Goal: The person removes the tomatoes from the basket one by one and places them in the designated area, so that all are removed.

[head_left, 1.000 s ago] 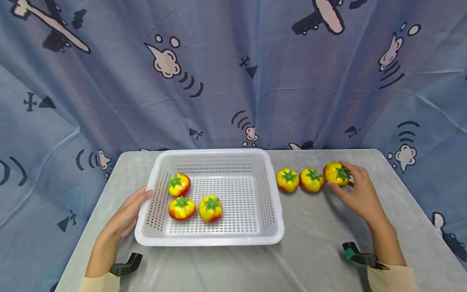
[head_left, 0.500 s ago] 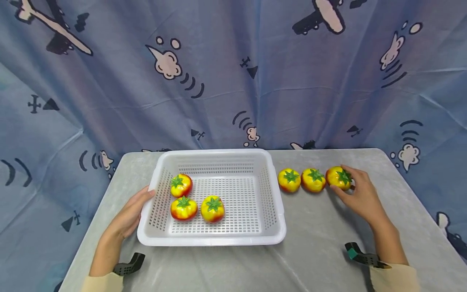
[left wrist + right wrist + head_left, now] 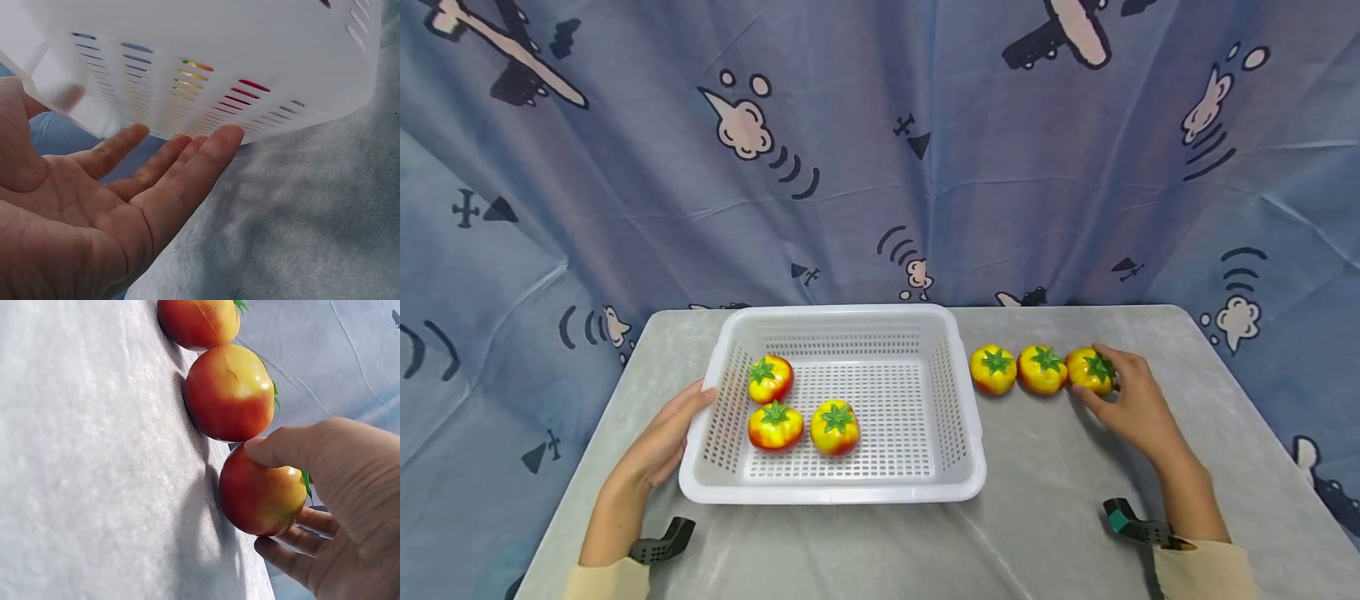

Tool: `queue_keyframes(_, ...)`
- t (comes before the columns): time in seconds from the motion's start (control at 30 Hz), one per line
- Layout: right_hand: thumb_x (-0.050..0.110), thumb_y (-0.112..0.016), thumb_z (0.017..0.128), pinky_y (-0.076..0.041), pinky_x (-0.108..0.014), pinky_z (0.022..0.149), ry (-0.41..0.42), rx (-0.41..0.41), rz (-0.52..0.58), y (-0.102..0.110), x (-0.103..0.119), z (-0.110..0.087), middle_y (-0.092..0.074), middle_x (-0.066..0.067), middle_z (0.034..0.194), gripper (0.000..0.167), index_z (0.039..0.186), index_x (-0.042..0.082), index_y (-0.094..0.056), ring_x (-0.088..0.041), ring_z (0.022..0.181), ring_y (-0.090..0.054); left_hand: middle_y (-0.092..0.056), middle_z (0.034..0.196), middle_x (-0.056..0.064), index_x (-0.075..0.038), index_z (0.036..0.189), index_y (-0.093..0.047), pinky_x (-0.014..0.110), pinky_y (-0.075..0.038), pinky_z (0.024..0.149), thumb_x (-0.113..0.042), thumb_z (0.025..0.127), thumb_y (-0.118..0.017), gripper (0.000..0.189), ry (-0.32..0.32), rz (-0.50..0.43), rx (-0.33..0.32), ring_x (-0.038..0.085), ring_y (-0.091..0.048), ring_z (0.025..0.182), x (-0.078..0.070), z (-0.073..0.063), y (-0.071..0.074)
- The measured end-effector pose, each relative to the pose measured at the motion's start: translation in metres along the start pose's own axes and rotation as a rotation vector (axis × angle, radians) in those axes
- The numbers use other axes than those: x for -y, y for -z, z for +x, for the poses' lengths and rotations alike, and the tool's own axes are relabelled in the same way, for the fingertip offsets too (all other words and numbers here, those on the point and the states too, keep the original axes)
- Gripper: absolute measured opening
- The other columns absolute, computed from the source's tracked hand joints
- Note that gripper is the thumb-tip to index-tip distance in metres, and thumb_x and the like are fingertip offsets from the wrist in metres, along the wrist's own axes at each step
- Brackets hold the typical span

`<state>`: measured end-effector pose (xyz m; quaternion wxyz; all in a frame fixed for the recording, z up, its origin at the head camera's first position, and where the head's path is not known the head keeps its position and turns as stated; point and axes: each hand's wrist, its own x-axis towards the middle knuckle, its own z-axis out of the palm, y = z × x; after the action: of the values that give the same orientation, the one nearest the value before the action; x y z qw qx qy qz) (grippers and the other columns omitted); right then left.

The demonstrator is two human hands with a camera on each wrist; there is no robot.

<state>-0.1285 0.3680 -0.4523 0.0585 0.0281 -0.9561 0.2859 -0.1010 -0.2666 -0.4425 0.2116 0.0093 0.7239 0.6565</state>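
Observation:
My left hand (image 3: 662, 437) holds the left rim of a white plastic basket (image 3: 831, 498); the thumb hooks over the rim and the fingers lie along the slotted outer wall (image 3: 206, 37). Inside the basket, towards its left, are three red-and-yellow tomatoes (image 3: 835, 428) with green star-shaped tops. To the basket's right, my right hand (image 3: 1138, 408) grips another tomato (image 3: 262, 494) between thumb and fingers. That tomato ends a row on the table, close beside the middle tomato (image 3: 1042, 370). The row's left tomato (image 3: 992, 370) stands near the basket's right wall.
A grey-covered table (image 3: 1037, 492) carries everything, its back edge just behind the basket. Beyond it hangs a blue curtain (image 3: 850, 167) printed with planes. Black wrist mounts (image 3: 662, 542) are strapped on both forearms.
My right hand has lowered its tomato slightly and brought it into line with the two others. My left hand stays on the basket rim, and the basket has not moved on the table.

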Motion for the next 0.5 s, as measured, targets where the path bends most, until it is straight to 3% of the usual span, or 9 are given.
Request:
queue_keyframes(0.2,0.019,-0.077,0.097,-0.047,-0.077,0.098,0.006,0.01,-0.008,-0.0015,0.0001,-0.0009,-0.037,-0.046,0.148,0.077,0.158,-0.006,-0.038,-0.062,0.13,-0.043,-0.027,0.168,0.035,-0.013,0.172,-0.002,0.05,-0.062,0.096,-0.046,0.115,-0.033,0.072,0.008,0.002,0.002,0.03,-0.062,0.13,-0.002,0.0,-0.002)
queue_keyframes(0.5,0.021,-0.077,0.098,-0.047,-0.076,0.098,0.003,0.022,-0.008,-0.0035,0.0027,-0.0008,-0.037,-0.045,0.148,0.077,0.159,-0.005,-0.038,-0.06,0.128,-0.044,-0.028,0.167,0.035,-0.014,0.172,-0.003,0.05,-0.062,0.095,-0.046,0.115,-0.034,0.072,0.013,-0.002,-0.005,0.029,-0.063,0.128,-0.0024,-0.0002,-0.0022)
